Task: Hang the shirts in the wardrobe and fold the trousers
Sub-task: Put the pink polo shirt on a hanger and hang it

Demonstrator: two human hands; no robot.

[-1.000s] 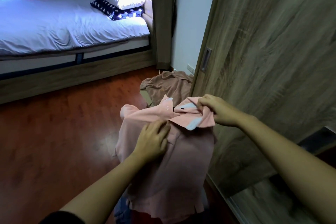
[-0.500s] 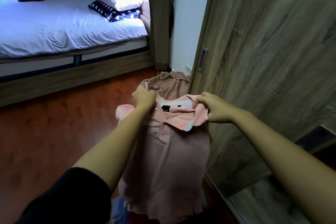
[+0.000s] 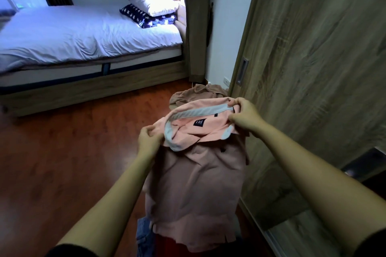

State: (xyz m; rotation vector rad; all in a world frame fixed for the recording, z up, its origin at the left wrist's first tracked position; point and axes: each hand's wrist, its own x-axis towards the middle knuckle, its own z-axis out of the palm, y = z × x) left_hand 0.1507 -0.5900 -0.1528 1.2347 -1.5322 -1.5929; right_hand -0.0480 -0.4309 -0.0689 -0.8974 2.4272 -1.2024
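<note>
Fingers [image 3: 240, 102] pinch pink polo shirt [image 3: 196, 183] — collar [image 3: 194, 113] spread, white-lined.

The one text that could be read was "Ltd", in pale letters on a dark navy neck label [image 3: 198, 122] sewn inside the back of the collar of the pink shirt [image 3: 198, 183]. Any finer print under that word was too small and blurred to make out. Just to the right of the label, close under the white collar band, sat a second, much smaller dark tag [image 3: 215, 114], and its marking could not be read.
</note>
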